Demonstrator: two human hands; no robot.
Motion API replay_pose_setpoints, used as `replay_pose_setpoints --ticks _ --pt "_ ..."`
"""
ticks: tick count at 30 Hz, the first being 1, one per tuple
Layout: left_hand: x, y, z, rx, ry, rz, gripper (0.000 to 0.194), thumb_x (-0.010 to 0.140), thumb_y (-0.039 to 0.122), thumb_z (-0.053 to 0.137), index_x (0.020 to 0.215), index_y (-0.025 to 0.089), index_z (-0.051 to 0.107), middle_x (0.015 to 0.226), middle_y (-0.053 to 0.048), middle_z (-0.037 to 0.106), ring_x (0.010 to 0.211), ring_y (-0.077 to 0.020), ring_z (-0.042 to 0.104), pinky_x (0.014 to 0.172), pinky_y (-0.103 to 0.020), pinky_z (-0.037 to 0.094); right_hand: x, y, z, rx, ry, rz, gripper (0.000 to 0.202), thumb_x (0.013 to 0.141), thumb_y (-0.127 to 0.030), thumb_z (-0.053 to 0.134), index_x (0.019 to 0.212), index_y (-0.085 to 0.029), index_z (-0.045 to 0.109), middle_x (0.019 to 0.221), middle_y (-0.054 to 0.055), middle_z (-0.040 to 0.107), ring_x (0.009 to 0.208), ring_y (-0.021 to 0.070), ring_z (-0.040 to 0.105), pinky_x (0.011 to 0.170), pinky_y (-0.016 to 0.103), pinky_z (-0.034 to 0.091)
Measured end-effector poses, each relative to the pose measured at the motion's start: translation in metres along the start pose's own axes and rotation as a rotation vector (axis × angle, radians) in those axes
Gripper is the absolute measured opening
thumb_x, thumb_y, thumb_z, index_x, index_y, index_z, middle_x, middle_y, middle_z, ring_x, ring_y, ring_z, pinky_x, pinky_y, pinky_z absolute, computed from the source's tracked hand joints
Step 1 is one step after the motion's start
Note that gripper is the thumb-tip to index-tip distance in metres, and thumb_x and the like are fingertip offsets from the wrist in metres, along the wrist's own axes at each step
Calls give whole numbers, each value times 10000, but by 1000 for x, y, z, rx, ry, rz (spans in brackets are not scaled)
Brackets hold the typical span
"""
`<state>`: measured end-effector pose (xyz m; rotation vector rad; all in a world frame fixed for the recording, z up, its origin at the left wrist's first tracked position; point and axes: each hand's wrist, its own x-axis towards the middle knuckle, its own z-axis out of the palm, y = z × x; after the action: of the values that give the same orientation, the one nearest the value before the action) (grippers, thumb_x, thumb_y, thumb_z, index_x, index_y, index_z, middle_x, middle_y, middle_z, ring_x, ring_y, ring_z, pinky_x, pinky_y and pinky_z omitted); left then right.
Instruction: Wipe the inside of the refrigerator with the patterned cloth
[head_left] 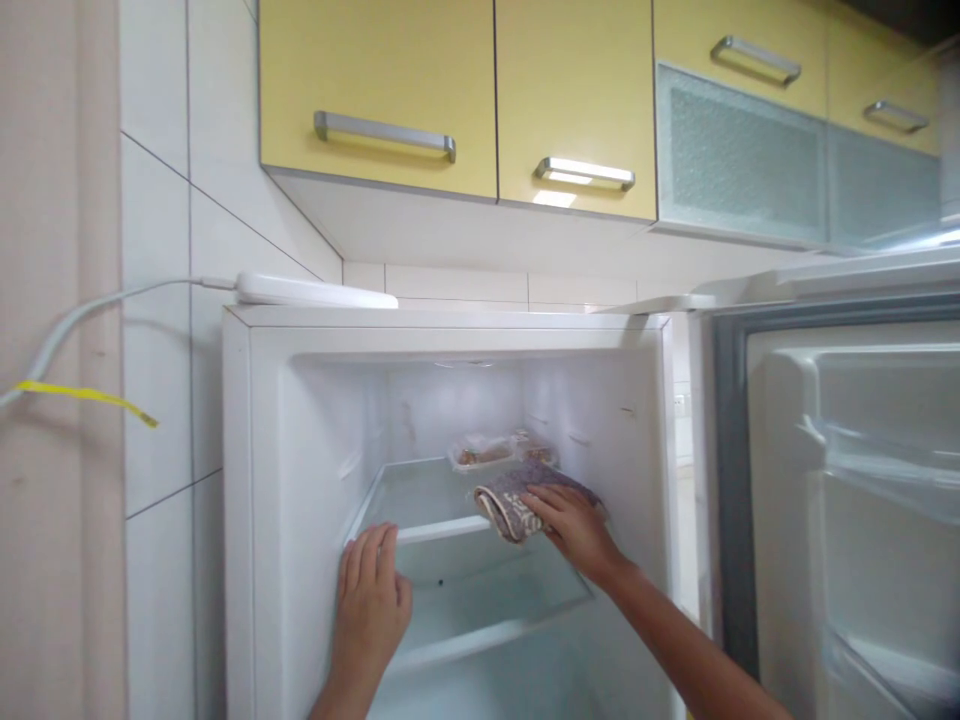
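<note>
In front of me a white fridge (256,520) stands open. My right hand (574,520) grips a folded purple-grey cloth (510,500) with a pale pattern, over the right front of the upper glass shelf (416,492). Whether the cloth touches the shelf I cannot tell. My left hand (373,585) rests its fingers at the left front corner of that shelf, fingers stretched out and holding nothing. Behind the cloth, at the back of the shelf, lies a plastic-wrapped food packet (484,453); another small pack is partly hidden beside it.
A lower glass shelf (480,600) lies beneath. The fridge door (795,480), with clear door racks, is swung out to the right. Yellow wall cabinets (375,60) hang above. On the fridge top lies a white device (315,290) with a cable running left along the tiled wall.
</note>
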<state>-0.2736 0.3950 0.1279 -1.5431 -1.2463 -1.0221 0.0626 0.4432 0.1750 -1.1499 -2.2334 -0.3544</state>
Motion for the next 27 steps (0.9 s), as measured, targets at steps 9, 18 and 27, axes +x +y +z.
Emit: replay_pose_setpoints --ticks 9,18,27 --pt "0 3 -2 14 0 1 551 795 70 505 1342 121 458 1277 -171 599 1253 -336 542 1116 -552 444 -33 -13 -24 -206 197 -43 523 1001 -163 361 1424 -422 528 1534 -60 517 1448 222 419 1175 486 320" --pt "1 3 -1 -3 6 11 519 804 86 507 1322 86 479 1278 -192 607 1247 -344 536 1121 -561 429 27 -13 -62 -429 179 241 531 925 -134 365 1418 -134 561 1591 151 424 1534 331 274 1272 607 93" --pt "-2 2 0 18 9 5 534 814 90 495 1346 103 452 1282 -169 605 1244 -324 534 1134 -537 413 82 56 -24 -839 72 50 565 782 -212 580 1324 -60 631 1549 236 454 1485 369 364 1277 575 132"
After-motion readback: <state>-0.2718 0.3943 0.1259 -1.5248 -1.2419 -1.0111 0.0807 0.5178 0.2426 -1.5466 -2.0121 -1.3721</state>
